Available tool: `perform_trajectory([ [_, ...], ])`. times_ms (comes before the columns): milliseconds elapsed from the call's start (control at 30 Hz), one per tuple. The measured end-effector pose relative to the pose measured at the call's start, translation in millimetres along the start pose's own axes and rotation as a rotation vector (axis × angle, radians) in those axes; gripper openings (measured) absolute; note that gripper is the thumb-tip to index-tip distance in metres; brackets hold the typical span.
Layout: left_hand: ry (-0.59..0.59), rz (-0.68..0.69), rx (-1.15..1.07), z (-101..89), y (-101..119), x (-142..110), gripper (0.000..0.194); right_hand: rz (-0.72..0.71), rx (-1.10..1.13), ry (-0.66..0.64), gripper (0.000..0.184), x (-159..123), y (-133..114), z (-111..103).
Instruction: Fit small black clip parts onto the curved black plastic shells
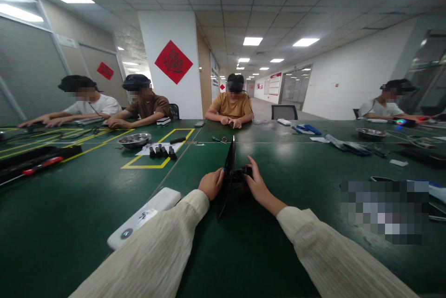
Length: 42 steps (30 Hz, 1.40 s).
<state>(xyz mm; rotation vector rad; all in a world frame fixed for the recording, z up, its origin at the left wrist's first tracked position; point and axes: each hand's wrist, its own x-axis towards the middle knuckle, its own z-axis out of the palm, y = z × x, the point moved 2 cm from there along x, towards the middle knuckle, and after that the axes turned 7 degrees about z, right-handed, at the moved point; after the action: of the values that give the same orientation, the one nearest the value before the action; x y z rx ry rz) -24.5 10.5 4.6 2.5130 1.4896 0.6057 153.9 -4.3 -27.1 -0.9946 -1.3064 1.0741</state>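
Observation:
A thin black panel (228,172) stands on edge on the green table (87,205), seen almost edge-on in front of me. My left hand (211,183) grips its left side with curled fingers. My right hand (256,182) is closed on a small black part (240,175) pressed against the panel's right face. Both my sleeves are cream-coloured.
A white power bank (143,216) lies by my left forearm. Farther left stand several small black parts (162,151), a metal bowl (134,140) and a red-handled screwdriver (43,164). Several people sit around the table. Tools and another bowl (371,133) lie at the right.

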Motion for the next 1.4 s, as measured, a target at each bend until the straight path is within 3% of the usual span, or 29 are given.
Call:
perform_trajectory([
  [367, 0.002, -0.060, 0.073, 3.0, -1, -1, 0.038, -0.020, -0.025, 0.013, 0.074, 0, 2, -2],
  [1133, -0.039, -0.002, -0.009, 3.0, 0, 0, 0.042, -0.006, -0.047, 0.012, 0.062, 3, 8, -4],
  [1400, -0.028, -0.066, -0.079, 7.5, -4, 2, 0.058, -0.022, -0.096, 0.009, 0.062, 6, 11, -5],
])
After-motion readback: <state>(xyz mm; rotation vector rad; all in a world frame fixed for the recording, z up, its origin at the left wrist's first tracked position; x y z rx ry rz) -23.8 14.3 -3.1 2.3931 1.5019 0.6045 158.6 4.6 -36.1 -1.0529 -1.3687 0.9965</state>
